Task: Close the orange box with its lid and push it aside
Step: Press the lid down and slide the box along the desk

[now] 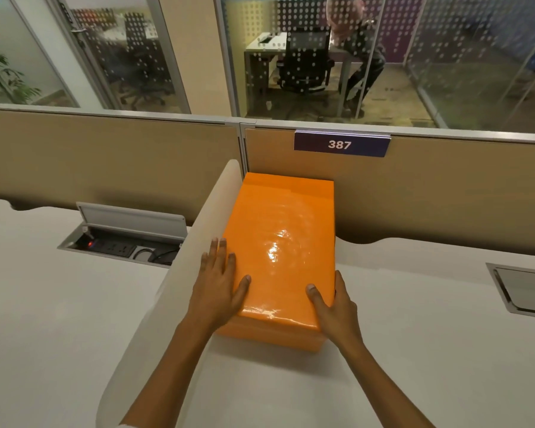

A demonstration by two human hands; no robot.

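The orange box [269,335] stands on the white desk [430,350] with its glossy orange lid [284,236] seated on top. Its far end touches the beige partition and its left side runs along the curved white divider. My left hand [218,285] lies on the lid's near left edge, fingers spread along the side and thumb on top. My right hand [334,307] holds the near right corner, thumb on the lid and fingers down the right side.
A curved white divider [179,273] borders the box on the left. An open cable hatch [127,242] with sockets sits left of the divider, and a closed hatch [522,288] at the right. The beige partition [445,196] carries a sign reading 387.
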